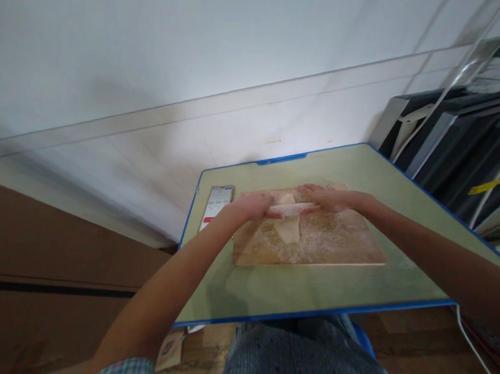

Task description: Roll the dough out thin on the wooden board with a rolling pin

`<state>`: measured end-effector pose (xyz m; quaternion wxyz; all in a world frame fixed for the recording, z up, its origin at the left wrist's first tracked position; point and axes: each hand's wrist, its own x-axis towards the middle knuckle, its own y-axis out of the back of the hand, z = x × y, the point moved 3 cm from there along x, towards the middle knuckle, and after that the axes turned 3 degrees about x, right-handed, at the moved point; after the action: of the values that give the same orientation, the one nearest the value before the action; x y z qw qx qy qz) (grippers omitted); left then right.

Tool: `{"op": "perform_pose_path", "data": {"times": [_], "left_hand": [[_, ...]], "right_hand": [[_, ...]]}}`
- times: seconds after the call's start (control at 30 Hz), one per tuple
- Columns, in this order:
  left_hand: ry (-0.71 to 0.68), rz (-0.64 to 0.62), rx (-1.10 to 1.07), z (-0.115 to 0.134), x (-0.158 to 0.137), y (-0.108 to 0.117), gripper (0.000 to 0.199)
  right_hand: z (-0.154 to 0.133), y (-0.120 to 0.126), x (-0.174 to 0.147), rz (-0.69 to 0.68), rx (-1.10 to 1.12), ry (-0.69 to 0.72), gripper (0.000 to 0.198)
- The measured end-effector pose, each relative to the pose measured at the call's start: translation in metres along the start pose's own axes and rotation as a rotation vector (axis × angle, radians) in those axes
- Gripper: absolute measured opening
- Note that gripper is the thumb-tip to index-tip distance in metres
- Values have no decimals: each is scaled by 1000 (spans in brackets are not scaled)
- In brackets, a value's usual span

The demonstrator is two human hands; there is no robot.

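The left hand (257, 206) and right hand (322, 198) are holding a pale, cylindrical rolling pin (291, 209) at its ends, while between their fingers a cream-coloured, flattened dough strip (289, 230) is lying underneath, apparently thinning but unfinished

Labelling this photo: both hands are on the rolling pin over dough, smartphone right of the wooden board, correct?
Wrong side: the head view shows the smartphone left of the wooden board. The left hand and right hand are on the rolling pin over dough.
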<state>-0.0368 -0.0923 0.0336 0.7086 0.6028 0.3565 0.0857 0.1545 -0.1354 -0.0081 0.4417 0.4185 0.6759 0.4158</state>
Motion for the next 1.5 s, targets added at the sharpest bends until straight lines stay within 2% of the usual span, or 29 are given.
{"op": "perform_pose_path", "data": {"times": [0.1,0.17,0.23,0.37,0.6,0.93,1.2,1.5], "left_hand": [[64,155,38,4,-6,-11,50],[59,260,35,2,-6,-17,46],[68,298,32,-1,-3,-21,46],[150,305,20,-8,5,-20,56],[144,298,22,-10,10,-20,70],[156,328,-4,-14,16,-16,61],[212,372,9,-19,22,-8,55],[252,444,35,-24,29,-3,48]], "right_hand": [[-4,-2,-4,101,-6,42,67],[-6,-2,-5,174,0,64,67],[-8,-3,-5,215,20,65,71],[-9,-5,-5,227,37,-10,75],[-14,0,-5,225,11,-36,76],[-12,8,4,269,-86,-95,64],[-2,5,16,298,-51,-58,58],[-9,20,17,266,-86,-168,53]]}}
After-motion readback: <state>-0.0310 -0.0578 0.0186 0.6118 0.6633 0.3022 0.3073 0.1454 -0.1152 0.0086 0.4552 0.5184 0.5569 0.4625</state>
